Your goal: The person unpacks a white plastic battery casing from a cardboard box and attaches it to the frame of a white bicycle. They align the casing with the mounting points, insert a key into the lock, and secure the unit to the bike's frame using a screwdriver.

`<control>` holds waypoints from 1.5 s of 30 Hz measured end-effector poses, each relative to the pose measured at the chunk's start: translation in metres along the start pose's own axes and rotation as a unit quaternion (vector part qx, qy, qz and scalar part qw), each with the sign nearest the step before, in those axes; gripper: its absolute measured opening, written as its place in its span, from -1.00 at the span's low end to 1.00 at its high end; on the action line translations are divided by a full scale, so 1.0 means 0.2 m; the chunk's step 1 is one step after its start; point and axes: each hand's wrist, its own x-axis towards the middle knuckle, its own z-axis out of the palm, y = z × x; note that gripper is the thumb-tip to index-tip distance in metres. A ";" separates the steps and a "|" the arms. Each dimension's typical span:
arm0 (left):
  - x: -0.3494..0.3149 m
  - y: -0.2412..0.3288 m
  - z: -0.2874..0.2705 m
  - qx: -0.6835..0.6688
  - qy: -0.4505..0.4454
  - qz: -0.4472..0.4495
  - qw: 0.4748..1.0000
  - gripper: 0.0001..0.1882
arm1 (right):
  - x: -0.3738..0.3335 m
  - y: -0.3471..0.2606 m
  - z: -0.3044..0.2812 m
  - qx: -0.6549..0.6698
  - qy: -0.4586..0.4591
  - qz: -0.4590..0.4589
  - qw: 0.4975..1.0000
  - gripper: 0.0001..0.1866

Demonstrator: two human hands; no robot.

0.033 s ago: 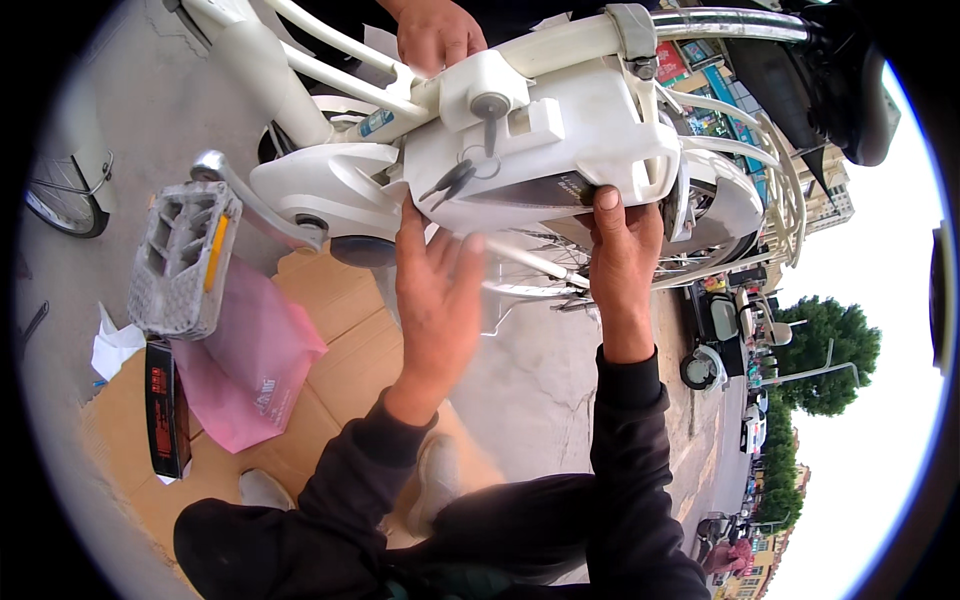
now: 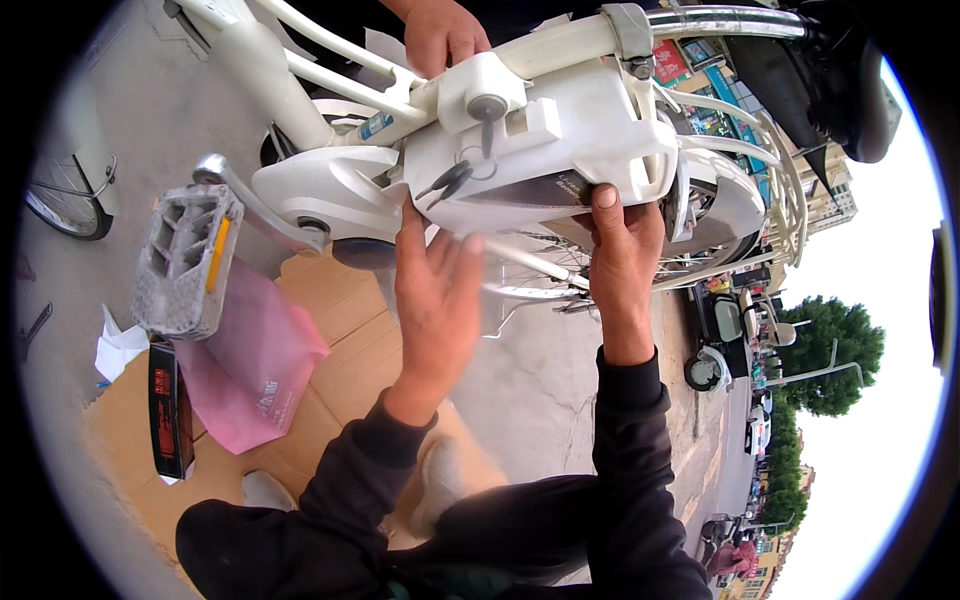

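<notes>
A white bicycle battery case (image 2: 560, 130) with a dark label sits along the frame of a white electric bicycle (image 2: 330, 180). My right hand (image 2: 624, 245) grips its lower right edge, thumb on the front beside the label and fingers behind. At the lower left corner my left hand (image 2: 435, 300) has its fingers stretched out, fingertips touching the edge and thumb held apart. A key (image 2: 487, 135) stands in the round lock, and more keys (image 2: 452, 182) hang from its ring over the case. Another person's hand (image 2: 445, 40) rests near the frame tube at the top.
The crank's pedal (image 2: 185, 262) juts out at the left. Below lie a flattened cardboard sheet (image 2: 345, 330), a pink bag (image 2: 250, 370) and a black box with red markings (image 2: 168, 410). Parked scooters (image 2: 715, 350) stand at the right; another wheel (image 2: 75, 200) is at the far left.
The view has shifted very slightly. Both my hands keep their places on the battery case, and the other person's hand is almost unmoved.
</notes>
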 end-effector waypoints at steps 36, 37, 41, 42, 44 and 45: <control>0.03 -0.02 -0.01 -0.001 0.004 0.018 1.000 -0.28 | -0.06 -0.07 0.09 0.119 0.067 0.024 0.990 -0.36; 0.03 -0.02 -0.02 -0.004 0.007 0.012 1.000 -0.27 | -0.05 -0.07 0.08 0.114 0.059 0.017 0.992 -0.38; 0.02 -0.02 -0.04 0.001 -0.002 -0.014 1.000 -0.23 | -0.06 -0.03 0.06 0.114 0.037 -0.025 0.992 -0.45; 0.03 -0.02 -0.03 0.005 -0.005 -0.012 1.000 -0.22 | -0.07 -0.04 0.11 0.127 0.053 -0.028 0.990 -0.45; 0.04 -0.03 -0.03 -0.024 -0.011 -0.019 0.999 -0.21 | -0.06 -0.01 0.10 0.091 0.054 -0.028 0.994 -0.43; 0.04 -0.02 -0.04 -0.023 -0.023 -0.014 0.999 -0.24 | -0.07 0.01 0.10 0.085 0.064 -0.033 0.994 -0.42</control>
